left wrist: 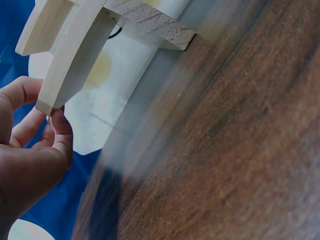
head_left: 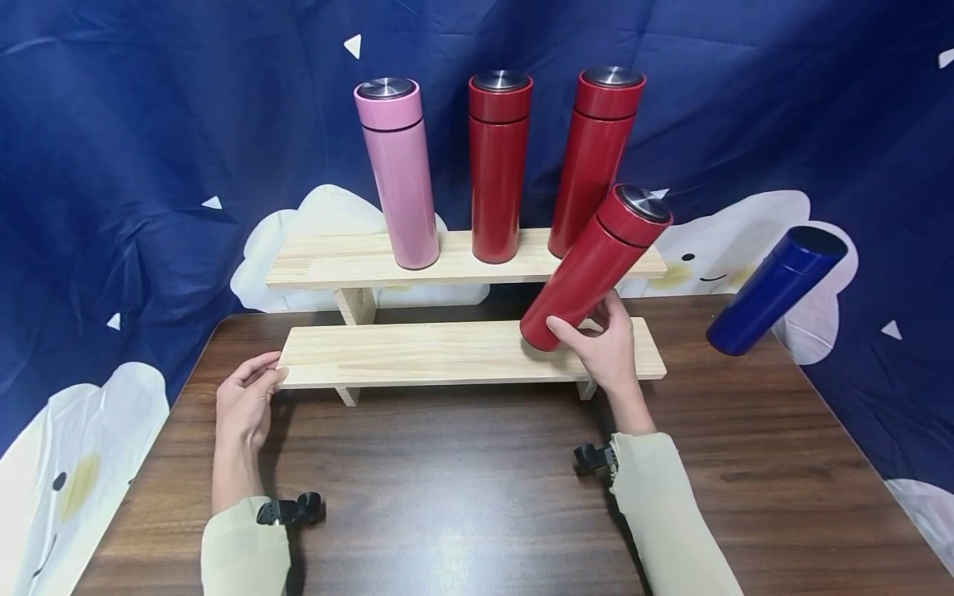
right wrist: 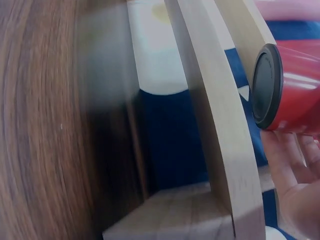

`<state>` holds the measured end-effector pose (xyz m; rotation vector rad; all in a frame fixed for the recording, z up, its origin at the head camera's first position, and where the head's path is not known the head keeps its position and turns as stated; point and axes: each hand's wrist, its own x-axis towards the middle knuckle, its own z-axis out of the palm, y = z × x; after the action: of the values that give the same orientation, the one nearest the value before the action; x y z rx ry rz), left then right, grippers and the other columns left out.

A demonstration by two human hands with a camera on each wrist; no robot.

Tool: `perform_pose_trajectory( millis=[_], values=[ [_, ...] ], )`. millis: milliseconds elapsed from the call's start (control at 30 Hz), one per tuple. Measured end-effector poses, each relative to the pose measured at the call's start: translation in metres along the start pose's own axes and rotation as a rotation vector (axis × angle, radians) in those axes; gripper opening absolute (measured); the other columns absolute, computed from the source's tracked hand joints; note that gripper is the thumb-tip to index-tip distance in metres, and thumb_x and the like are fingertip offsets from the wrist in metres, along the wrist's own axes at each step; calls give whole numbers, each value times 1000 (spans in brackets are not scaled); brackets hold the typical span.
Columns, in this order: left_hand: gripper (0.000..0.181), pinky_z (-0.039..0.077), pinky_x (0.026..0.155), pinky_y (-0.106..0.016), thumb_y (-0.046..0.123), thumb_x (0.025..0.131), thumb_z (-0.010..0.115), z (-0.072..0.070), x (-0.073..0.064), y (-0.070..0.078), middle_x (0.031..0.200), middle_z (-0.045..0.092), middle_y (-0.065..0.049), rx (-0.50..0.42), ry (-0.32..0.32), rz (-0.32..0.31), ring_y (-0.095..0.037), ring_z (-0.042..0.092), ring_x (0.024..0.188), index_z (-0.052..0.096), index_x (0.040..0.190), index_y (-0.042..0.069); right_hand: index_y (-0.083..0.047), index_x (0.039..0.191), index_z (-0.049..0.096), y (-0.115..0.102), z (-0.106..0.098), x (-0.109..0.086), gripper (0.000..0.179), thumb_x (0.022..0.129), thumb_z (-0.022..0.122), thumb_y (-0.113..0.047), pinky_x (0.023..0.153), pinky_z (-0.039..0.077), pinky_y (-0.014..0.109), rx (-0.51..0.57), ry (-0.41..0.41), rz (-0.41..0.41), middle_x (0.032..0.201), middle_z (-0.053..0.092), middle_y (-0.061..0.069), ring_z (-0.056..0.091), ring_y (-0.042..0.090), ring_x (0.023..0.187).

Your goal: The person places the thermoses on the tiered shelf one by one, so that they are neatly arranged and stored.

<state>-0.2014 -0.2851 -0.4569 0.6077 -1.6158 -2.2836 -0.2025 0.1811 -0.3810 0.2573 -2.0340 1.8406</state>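
Red steel-topped flask (head_left: 585, 277) tilted over the right part of the lower wooden shelf (head_left: 402, 356), right hand's grip (head_left: 607, 352) pinching its lower end, some fingertips hidden behind, left hand's grip (head_left: 248, 397) pinching the shelf's left end, rear red flask (head_left: 599, 157) partly covered

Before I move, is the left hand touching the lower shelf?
Touching: the left wrist view shows the left hand pinching the end of the lower shelf.
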Motion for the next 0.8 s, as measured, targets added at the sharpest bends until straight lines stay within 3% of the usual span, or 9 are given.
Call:
perform_pose_trajectory(
  millis=[133,433,633,800],
  values=[
    [28,49,62,-17,-20,84,65,0,-1,0,85,67,-2,-1,-11,13,-12,59,74,76,100,0,-5,140,50,-2,9,0,64,83,79,-7,81,57,27,-6,-29,11,128,60,11,61,20,107],
    [27,49,62,-17,-20,84,65,0,-1,0,84,67,-2,2,-19,24,-12,59,73,76,100,-1,-10,142,50,31,20,6,69,81,83,-12,80,58,27,-13,-56,24,128,61,9,62,23,107],
    [28,50,63,-17,-20,84,65,0,0,-1,84,67,-2,-2,-19,14,-12,60,74,75,101,-1,-10,139,53,34,31,6,67,80,84,-12,79,58,27,-21,-87,6,124,63,9,63,23,104],
    [27,51,63,-17,-20,84,65,-1,1,-1,84,67,-2,-7,-23,16,-11,61,74,75,102,-1,-2,136,53,29,43,6,64,79,83,-5,78,58,24,-16,-108,15,121,63,17,63,24,101]
  ],
)
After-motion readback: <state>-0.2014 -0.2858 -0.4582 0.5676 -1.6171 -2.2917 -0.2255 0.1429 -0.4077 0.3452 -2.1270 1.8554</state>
